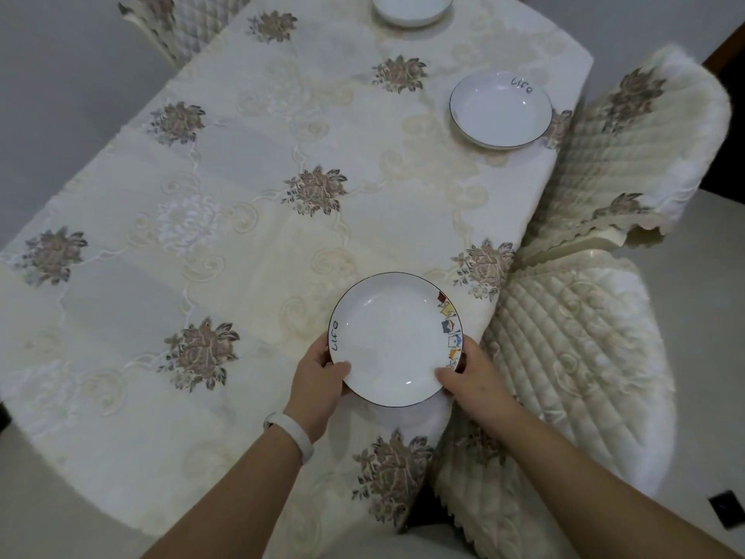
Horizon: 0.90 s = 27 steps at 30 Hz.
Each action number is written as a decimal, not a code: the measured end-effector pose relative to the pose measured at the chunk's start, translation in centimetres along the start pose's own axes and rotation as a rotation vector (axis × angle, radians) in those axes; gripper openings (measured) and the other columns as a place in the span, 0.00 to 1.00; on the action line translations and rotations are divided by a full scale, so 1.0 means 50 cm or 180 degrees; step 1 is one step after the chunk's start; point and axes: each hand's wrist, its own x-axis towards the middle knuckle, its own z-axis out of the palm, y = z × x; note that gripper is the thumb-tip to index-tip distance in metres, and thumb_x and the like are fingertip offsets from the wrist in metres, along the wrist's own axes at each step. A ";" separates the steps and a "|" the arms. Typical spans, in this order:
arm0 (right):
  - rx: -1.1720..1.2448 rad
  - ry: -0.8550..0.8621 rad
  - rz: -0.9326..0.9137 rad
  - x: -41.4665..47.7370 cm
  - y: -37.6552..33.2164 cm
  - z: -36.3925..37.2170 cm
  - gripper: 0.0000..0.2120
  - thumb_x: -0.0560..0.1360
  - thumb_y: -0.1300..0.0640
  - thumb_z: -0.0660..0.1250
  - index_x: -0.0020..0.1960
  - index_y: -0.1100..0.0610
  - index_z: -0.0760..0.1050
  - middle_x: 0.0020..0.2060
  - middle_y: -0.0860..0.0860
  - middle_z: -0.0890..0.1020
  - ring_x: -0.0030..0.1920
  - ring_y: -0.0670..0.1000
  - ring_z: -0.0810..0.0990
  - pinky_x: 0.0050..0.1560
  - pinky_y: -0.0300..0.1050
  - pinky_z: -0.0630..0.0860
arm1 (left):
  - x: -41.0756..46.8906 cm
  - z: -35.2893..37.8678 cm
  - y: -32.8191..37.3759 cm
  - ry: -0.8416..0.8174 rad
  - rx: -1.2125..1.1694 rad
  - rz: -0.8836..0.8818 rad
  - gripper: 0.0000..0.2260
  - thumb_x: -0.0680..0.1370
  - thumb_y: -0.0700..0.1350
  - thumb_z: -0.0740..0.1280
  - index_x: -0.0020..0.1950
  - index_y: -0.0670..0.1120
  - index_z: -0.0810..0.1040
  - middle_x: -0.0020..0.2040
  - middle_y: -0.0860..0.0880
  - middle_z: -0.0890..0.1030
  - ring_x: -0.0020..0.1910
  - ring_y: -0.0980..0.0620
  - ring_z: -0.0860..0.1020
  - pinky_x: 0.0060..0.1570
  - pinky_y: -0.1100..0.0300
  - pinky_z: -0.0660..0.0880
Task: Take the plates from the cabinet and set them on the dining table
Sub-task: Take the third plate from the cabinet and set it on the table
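A white plate (pixel 393 336) with a dark rim and a small coloured design at its right edge was held by both hands over the near right part of the dining table (pixel 250 219). The left hand (pixel 322 375) gripped the plate's lower left rim, thumb laid on top — the right hand (pixel 463 377) gripped the lower right rim in the same way, fingers curled under. Whether the plate touched the cloth could not be told. A white band (pixel 292 431) was worn on the left wrist. A second plate (pixel 500 108) was set farther along the right edge, and a third plate (pixel 409 8) was seen at the far end, partly cut off. The table was covered by a cream floral tablecloth (pixel 201 155). Two quilted chairs (pixel 572 349) were drawn up just beside the right edge.
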 end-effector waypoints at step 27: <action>-0.0683 0.0154 0.0010 -0.009 0.005 -0.016 0.22 0.74 0.51 0.69 0.66 0.48 0.68 0.49 0.46 0.80 0.49 0.49 0.80 0.54 0.51 0.78 | -0.009 -0.048 0.006 -0.0001 0.0455 -0.0101 0.16 0.78 0.36 0.65 0.65 0.46 0.72 0.54 0.45 0.82 0.50 0.45 0.83 0.44 0.54 0.80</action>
